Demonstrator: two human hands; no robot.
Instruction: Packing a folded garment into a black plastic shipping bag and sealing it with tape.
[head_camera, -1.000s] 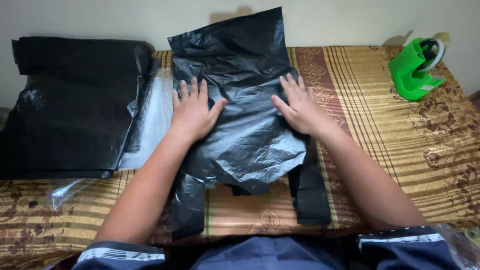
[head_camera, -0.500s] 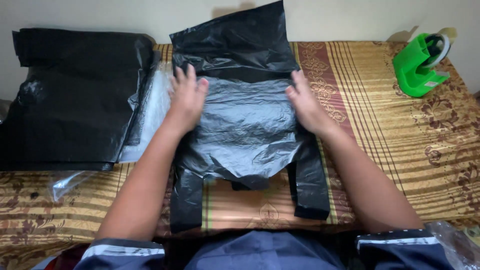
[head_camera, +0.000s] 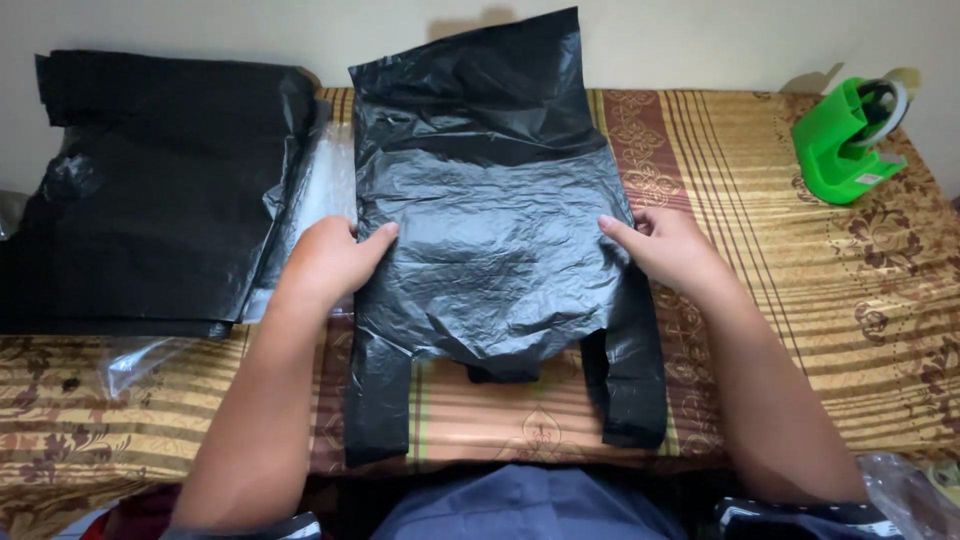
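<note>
A black plastic carrier bag (head_camera: 490, 240) lies flat on the striped brown cloth of the table (head_camera: 760, 200), its two handles pointing toward me and its far end leaning up against the wall. My left hand (head_camera: 335, 262) grips the bag's left edge, thumb on top. My right hand (head_camera: 665, 245) grips the right edge the same way. Both hands sit about halfway along the bag, at its sides.
A thick stack of black plastic bags (head_camera: 150, 190) on a clear plastic wrapper (head_camera: 140, 355) fills the table's left part. A green tape dispenser (head_camera: 850, 140) stands at the far right. The wall runs close behind the table.
My hands have slid from the bag's middle outward to its side edges and taken hold there. The bag now lies flatter and wider.
</note>
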